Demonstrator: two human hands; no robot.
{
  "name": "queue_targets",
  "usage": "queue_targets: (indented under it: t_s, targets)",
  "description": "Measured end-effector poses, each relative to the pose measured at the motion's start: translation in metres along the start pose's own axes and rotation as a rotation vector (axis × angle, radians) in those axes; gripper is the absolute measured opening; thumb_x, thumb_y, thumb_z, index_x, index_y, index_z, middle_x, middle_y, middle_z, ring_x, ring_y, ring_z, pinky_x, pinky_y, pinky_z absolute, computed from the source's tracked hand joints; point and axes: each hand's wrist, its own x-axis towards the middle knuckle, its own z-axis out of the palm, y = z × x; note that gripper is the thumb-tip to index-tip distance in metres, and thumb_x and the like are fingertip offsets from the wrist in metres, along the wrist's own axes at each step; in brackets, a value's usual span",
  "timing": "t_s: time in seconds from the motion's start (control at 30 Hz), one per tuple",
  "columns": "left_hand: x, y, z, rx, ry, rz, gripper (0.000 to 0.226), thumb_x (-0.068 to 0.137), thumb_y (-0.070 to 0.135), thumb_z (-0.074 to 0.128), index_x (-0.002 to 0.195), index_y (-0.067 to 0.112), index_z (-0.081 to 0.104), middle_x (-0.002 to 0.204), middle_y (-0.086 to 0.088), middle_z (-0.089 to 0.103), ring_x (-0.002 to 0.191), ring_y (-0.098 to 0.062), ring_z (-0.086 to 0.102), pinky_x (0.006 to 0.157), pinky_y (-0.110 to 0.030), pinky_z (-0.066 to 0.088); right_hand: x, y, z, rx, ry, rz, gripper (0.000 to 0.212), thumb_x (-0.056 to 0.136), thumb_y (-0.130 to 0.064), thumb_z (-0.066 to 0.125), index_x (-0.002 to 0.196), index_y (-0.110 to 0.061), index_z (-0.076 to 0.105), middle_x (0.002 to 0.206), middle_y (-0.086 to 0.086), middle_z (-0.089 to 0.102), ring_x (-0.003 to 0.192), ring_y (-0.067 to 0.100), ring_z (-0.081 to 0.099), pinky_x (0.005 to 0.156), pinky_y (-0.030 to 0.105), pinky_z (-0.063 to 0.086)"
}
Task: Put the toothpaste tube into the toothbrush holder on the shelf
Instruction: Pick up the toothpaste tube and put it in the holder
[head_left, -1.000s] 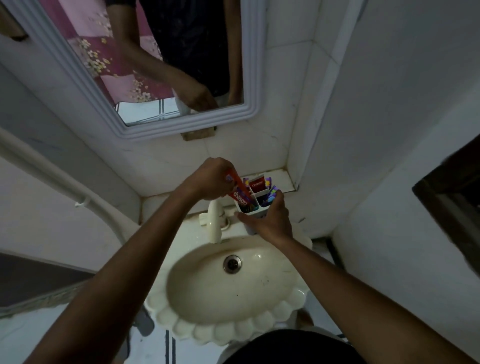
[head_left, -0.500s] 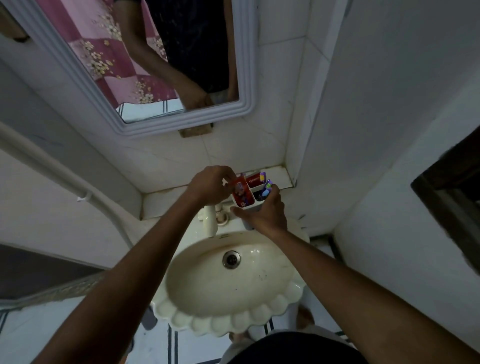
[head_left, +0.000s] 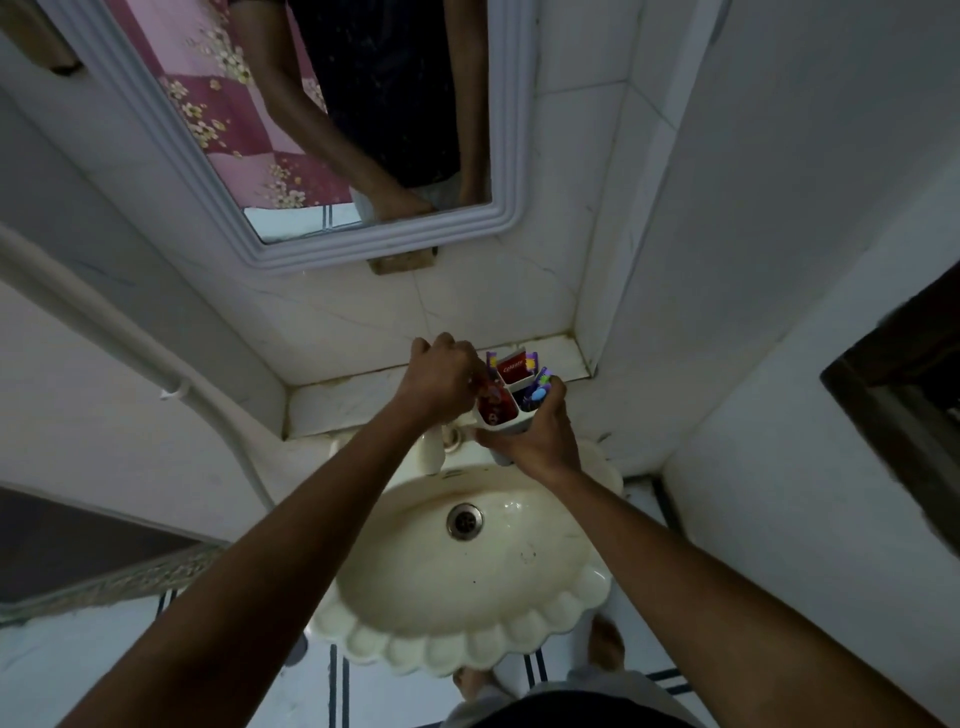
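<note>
The white toothbrush holder (head_left: 511, 425) has several compartments and stands at the sink's back right, near the tiled shelf (head_left: 343, 400). My right hand (head_left: 540, 441) wraps its front wall. A red toothpaste tube (head_left: 492, 405) stands deep in the holder's left compartment, and my left hand (head_left: 441, 382) pinches its top end from above. A second red tube (head_left: 513, 368) fills the back compartment. Purple and blue toothbrushes (head_left: 537, 392) stick out of the right compartment.
A cream scalloped sink (head_left: 415, 587) with a drain (head_left: 464, 521) lies below the hands. A cream tap (head_left: 431, 452) rises left of the holder. A white-framed mirror (head_left: 498, 156) hangs above, and a white wall (head_left: 779, 260) closes in on the right.
My left hand has pushed the red toothpaste tube down from a tilted position above the holder into its left compartment. My right hand has stayed on the holder.
</note>
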Motion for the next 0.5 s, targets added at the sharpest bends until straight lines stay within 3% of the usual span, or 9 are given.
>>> queue_targets:
  t_s: [0.07, 0.2, 0.33, 0.4, 0.5]
  targets:
    - [0.004, 0.0, 0.005, -0.118, 0.015, -0.049, 0.025, 0.095, 0.033, 0.071, 0.12, 0.035, 0.078, 0.126, 0.006, 0.07, 0.119, -0.022, 0.056, 0.092, -0.043, 0.032, 0.002, 0.004, -0.002, 0.046, 0.008, -0.016, 0.128, 0.045, -0.066, 0.102, 0.147, -0.036, 0.029, 0.138, -0.005, 0.062, 0.124, 0.022, 0.068, 0.1, 0.049, 0.062]
    - [-0.007, -0.011, 0.005, -0.703, 0.133, -0.268, 0.036, 0.095, 0.046, 0.071, 0.123, 0.024, 0.076, 0.117, 0.008, 0.076, 0.106, -0.016, 0.072, 0.094, -0.039, 0.056, 0.002, 0.008, -0.003, 0.094, 0.087, -0.014, 0.115, 0.047, -0.058, 0.106, 0.139, -0.04, 0.04, 0.131, -0.01, 0.067, 0.117, 0.016, 0.071, 0.093, 0.036, 0.063]
    - [-0.023, -0.026, -0.001, -0.754, 0.343, -0.316, 0.035, 0.101, 0.043, 0.068, 0.122, 0.016, 0.075, 0.11, 0.002, 0.079, 0.097, -0.013, 0.073, 0.089, -0.036, 0.06, 0.0, -0.003, -0.01, 0.101, 0.187, -0.038, 0.11, 0.054, -0.051, 0.108, 0.144, -0.028, 0.049, 0.127, -0.012, 0.067, 0.113, 0.013, 0.067, 0.077, 0.013, 0.049]
    - [-0.031, -0.029, -0.008, -0.766, 0.378, -0.272, 0.037, 0.101, 0.043, 0.069, 0.125, 0.016, 0.073, 0.107, 0.001, 0.079, 0.097, -0.013, 0.074, 0.087, -0.035, 0.06, -0.003, -0.013, -0.019, 0.104, 0.241, -0.079, 0.107, 0.056, -0.048, 0.108, 0.144, -0.025, 0.051, 0.124, -0.013, 0.065, 0.111, 0.011, 0.066, 0.078, 0.014, 0.049]
    - [-0.038, -0.021, -0.028, -0.759, 0.397, -0.215, 0.045, 0.099, 0.048, 0.071, 0.131, 0.017, 0.069, 0.111, 0.002, 0.078, 0.104, -0.014, 0.073, 0.088, -0.033, 0.058, -0.009, -0.04, -0.039, 0.14, 0.342, -0.158, 0.112, 0.048, -0.063, 0.102, 0.141, -0.022, 0.054, 0.126, -0.009, 0.068, 0.112, 0.013, 0.069, 0.09, 0.029, 0.056]
